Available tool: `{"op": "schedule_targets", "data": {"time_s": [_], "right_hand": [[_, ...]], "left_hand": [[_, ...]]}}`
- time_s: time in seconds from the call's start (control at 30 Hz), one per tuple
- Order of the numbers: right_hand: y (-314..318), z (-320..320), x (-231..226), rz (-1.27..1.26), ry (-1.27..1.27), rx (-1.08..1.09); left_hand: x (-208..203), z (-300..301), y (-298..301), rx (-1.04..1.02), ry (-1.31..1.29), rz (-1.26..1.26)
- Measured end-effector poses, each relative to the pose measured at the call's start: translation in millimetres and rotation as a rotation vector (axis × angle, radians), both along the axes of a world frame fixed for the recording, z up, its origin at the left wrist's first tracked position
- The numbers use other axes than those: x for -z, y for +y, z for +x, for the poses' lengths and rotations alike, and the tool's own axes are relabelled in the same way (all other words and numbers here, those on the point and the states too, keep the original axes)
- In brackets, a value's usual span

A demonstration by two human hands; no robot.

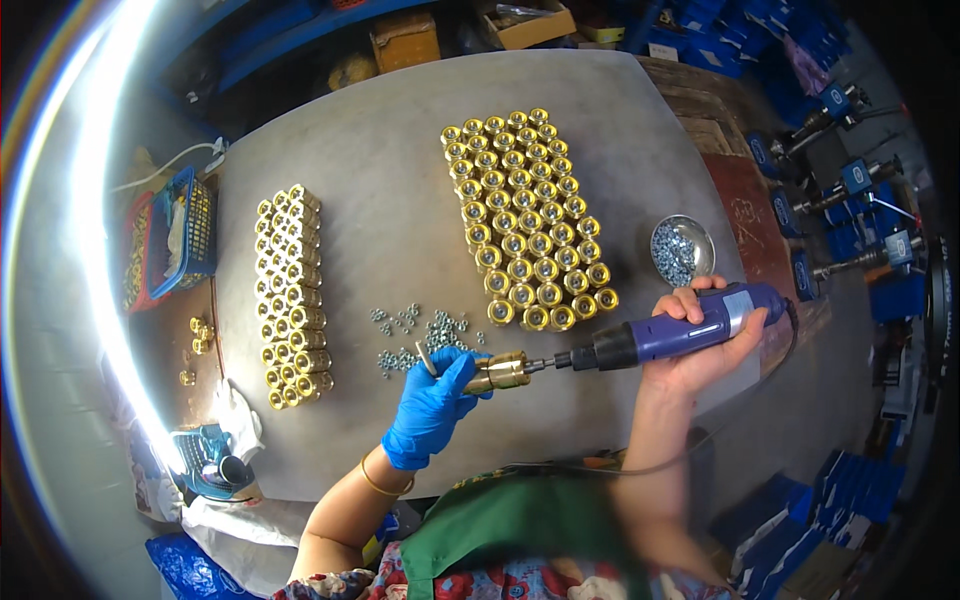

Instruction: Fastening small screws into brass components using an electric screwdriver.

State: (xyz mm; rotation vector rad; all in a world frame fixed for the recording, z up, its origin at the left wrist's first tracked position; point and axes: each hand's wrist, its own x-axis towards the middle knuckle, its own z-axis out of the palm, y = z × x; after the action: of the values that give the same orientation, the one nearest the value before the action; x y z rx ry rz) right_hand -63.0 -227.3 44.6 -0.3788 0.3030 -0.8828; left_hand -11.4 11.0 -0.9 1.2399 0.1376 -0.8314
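Over the near middle of the grey table, my blue-gloved left hand (430,405) is closed around a brass cylindrical fitting (500,372), lying sideways. A thin pale stick-like piece (426,358) pokes up by its fingers. My bare right hand (698,345) grips a purple electric screwdriver (665,338), held level and pointing left. Its bit meets the open end of the fitting; whether a screw sits there is hidden. Small silvery nuts or screws (440,330) lie scattered just beyond my left hand. A metal bowl (709,240) of similar small parts stands beyond my right hand.
A large block of upright brass fittings (525,215) stands at the table's far middle, a narrower block (290,295) to the left. Blue and red baskets (195,225) sit beyond the left edge. The screwdriver's cable (690,458) loops down at the right. Blue bins (700,40) line the far right.
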Motion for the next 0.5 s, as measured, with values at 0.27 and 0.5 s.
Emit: {"op": "schedule_targets", "data": {"time_s": [0.27,0.5], "right_hand": [[-3,-1,15,-0.005,-0.041,-0.058],[-1,-1,24,0.038,0.047,-0.071]], "left_hand": [[9,-11,-1,-0.108,-0.05,-0.081],[18,-19,-2,-0.204,-0.126,-0.101]]}}
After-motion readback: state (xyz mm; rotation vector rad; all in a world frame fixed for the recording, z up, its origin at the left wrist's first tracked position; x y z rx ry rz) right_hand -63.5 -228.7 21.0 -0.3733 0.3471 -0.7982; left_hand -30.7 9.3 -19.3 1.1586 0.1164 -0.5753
